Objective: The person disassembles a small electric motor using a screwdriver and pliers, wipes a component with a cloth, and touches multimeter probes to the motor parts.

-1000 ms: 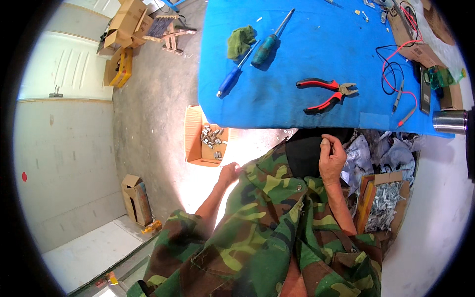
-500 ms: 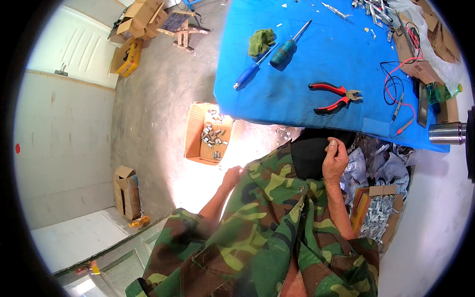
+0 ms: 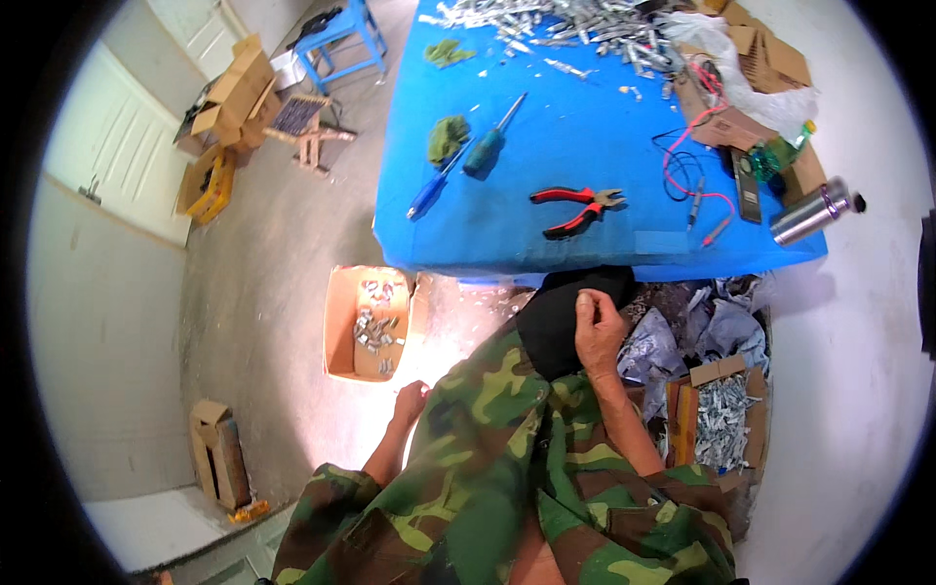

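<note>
My left hand (image 3: 411, 401) is closed beside my left thigh, low over the brightly lit floor, and its inside is hidden. Nearest to it stands an open cardboard box (image 3: 336, 322) with small metal cylinders (image 3: 372, 331) inside. My right hand (image 3: 600, 333) is held over the black cloth (image 3: 548, 327) on my lap, its thumb and fingers curled together; anything between them is too small or hidden to make out. On the blue-covered table (image 3: 468, 239) ahead lie red-handled pliers (image 3: 582, 210), a blue screwdriver (image 3: 429, 192), a green-handled screwdriver (image 3: 487, 146) and a green rag (image 3: 448, 139).
A pile of silvery metal parts (image 3: 595, 29) covers the table's far side. Red and black probe leads (image 3: 673, 161), a green bottle (image 3: 775, 156) and a steel flask (image 3: 809, 214) are at the right. Under the table's right side stands a box of metal scraps (image 3: 721, 429). A wooden folding stool (image 3: 307, 132) stands left.
My view has tilted up and turned right, so more of the table's far side and the metal pile shows. Both hands keep nearly the same pose; the tools lie where they were.
</note>
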The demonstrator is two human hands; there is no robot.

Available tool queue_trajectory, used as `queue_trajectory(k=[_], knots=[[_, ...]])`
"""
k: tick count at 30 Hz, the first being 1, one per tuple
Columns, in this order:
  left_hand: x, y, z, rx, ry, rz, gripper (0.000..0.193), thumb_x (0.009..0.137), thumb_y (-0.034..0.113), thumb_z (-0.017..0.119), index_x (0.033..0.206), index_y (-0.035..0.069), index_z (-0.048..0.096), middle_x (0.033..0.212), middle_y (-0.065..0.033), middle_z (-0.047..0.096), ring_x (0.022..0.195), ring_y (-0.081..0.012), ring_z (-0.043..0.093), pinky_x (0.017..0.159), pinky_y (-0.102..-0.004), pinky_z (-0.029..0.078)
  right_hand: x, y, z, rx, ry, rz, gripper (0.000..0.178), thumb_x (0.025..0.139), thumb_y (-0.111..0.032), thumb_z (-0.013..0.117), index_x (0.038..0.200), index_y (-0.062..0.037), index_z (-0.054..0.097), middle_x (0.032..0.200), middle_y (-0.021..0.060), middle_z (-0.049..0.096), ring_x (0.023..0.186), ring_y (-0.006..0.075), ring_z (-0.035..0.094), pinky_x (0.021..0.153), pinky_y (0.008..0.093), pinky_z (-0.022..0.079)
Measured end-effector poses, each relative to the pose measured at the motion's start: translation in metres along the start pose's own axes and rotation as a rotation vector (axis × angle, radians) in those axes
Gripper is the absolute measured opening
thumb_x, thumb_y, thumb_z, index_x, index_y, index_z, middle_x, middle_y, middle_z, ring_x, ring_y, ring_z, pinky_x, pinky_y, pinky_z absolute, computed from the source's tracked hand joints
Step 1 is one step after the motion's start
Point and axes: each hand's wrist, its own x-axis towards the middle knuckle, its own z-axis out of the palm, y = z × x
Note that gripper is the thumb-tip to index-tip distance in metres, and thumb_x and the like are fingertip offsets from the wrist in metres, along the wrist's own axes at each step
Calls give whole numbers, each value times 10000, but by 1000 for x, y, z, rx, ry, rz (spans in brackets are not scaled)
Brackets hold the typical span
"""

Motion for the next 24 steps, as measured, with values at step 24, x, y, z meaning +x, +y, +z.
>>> queue_trajectory(k=[24], knots=[[96,401,-200,-347,364,796,127,966,102,731,1029,-9,743,815,-91,725,691,-136,679,610,-280,528,88,-53,-38,-3,154,-169,189,982,-133,707,1103,11,722,873,105,741,739,157,689,676,304,544]])
